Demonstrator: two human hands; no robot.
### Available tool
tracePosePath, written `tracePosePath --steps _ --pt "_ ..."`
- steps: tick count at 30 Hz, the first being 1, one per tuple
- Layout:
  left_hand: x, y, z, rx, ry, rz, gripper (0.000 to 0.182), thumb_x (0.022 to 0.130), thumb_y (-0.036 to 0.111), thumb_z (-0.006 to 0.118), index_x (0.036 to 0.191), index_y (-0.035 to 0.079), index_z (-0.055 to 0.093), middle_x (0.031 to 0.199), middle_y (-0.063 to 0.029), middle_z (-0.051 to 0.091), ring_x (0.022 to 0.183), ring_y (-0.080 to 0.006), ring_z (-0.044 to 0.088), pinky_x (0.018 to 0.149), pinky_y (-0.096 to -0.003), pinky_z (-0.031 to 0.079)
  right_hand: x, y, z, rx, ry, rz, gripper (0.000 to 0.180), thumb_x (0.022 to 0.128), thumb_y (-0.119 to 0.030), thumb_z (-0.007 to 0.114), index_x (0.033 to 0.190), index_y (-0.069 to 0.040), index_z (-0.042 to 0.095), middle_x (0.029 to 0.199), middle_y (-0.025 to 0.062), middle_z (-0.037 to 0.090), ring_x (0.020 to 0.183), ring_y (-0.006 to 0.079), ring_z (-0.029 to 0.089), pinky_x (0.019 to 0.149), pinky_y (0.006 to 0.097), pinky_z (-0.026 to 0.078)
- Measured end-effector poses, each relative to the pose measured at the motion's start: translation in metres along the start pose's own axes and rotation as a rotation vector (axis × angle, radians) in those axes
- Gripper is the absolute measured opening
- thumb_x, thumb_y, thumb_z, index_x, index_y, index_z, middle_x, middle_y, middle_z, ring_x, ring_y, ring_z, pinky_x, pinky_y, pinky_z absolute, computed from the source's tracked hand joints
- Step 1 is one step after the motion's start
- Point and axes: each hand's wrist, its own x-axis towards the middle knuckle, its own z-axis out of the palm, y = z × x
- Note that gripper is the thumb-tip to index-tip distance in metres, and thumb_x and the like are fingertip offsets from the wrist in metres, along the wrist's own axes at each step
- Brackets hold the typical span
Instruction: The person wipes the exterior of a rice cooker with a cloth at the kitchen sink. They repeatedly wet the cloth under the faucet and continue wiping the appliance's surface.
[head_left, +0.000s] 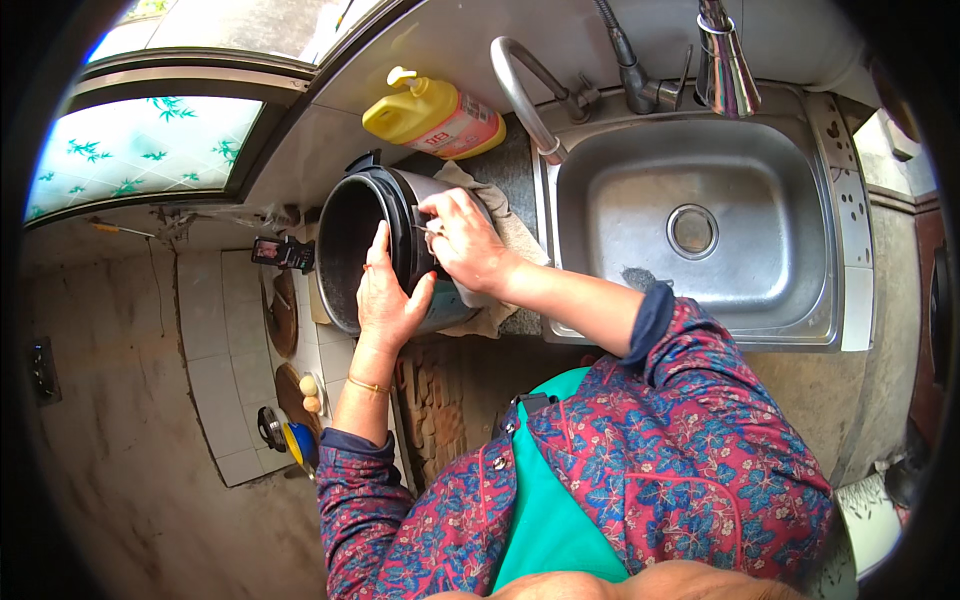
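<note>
An electric cooker body (454, 304) with a dark inside and a black rim (405, 225) lies tilted on its side, its mouth facing left. Beneath and behind it is a beige cloth (510, 232). My left hand (390, 300) rests flat against the rim at the mouth, fingers straight and thumb spread, gripping nothing visible. Across the rim, my right hand (469, 244) has its fingers pinched on a small pale rag (429, 231) against the cooker's outer side. Most of that rag is hidden by the fingers.
Right of the cooker is a steel sink (622, 187) with a curved faucet (517, 82) and a pull-down spray head (727, 67). A yellow pump bottle (435, 120) stands behind. At left are a phone on a holder (281, 253) and several round items on a counter.
</note>
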Motion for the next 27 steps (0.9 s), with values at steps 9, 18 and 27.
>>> tracePosePath --steps 9,18,27 --pt "0.003 0.0 0.003 0.038 0.028 0.041 0.092 0.072 0.022 0.075 0.144 0.0 0.024 0.126 -0.026 0.052 0.109 -0.0377 0.056 0.092 -0.0407 0.046 0.051 0.088 0.037 -0.198 0.077 0.155 0.011 0.08 -0.008 0.055 0.086 -0.002 0.061 0.091 0.0123 0.057 0.093 0.0317 0.051 0.089 0.0417 0.042" --pt "0.003 0.005 -0.002 -0.016 -0.017 -0.036 0.094 0.071 0.022 0.075 0.145 -0.001 0.022 0.12 -0.0267 0.055 0.104 -0.0385 0.059 0.089 -0.0408 0.048 0.011 0.021 -0.006 0.473 0.267 0.354 0.025 0.083 0.002 0.048 0.107 -0.004 0.046 0.105 0.0129 0.052 0.091 0.0198 0.053 0.083 0.0336 0.046" --pt "0.004 0.002 -0.002 0.017 -0.017 0.0 0.094 0.071 0.021 0.076 0.144 -0.002 0.022 0.112 -0.027 0.058 0.098 -0.0391 0.06 0.085 -0.0418 0.049 0.011 0.03 0.046 0.089 0.271 0.189 0.023 0.085 -0.002 0.05 0.108 -0.004 0.05 0.103 0.0152 0.051 0.096 0.031 0.051 0.089 0.0403 0.04"
